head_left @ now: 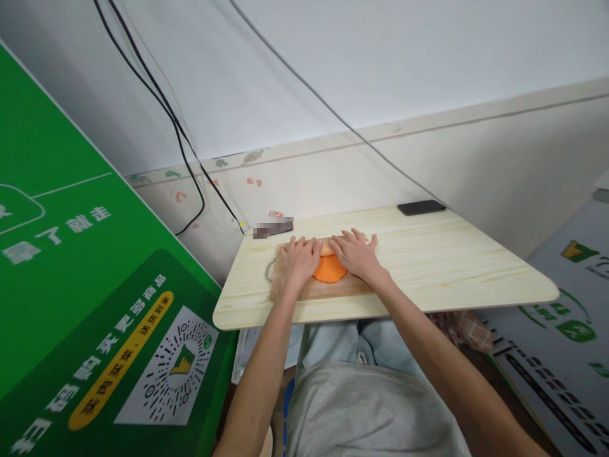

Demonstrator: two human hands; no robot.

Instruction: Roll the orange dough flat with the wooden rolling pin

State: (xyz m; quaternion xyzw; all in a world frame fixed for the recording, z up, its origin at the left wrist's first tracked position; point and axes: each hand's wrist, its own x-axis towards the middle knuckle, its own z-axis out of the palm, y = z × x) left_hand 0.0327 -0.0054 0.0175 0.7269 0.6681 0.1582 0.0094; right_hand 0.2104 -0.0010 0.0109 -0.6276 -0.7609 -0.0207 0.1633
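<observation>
At nine o'clock a large green board (71, 285) printed with white characters and a QR code fills the left side. Across twelve o'clock runs the pale wall (380, 63), with black and grey cables (181, 133) hanging down it toward the table's far left corner. At four o'clock lies a grey printed sheet (561, 355) with green logos.

In the middle stands our light wooden table (451, 266), above our lap in a grey shirt (361, 406). On its far edge, at one o'clock from our hands, a dark phone (421, 207) lies flat. At eleven o'clock from the hands sits a small dark object (273, 228), too blurred to identify.

Near the table's front left part lies a wooden cutting board (328, 289) with a metal loop at its left end. On it rests an orange lump (329, 269), soft-looking and rounded, toward the board's middle.

Our left hand (299, 259) lies flat, palm down, fingers spread, pressing on the left side of the lump at ten o'clock from it. Our right hand (356, 254) lies the same way, open and flat, covering the lump's upper right at two o'clock. Neither hand grips anything; both press on top, fingertips nearly meeting.
</observation>
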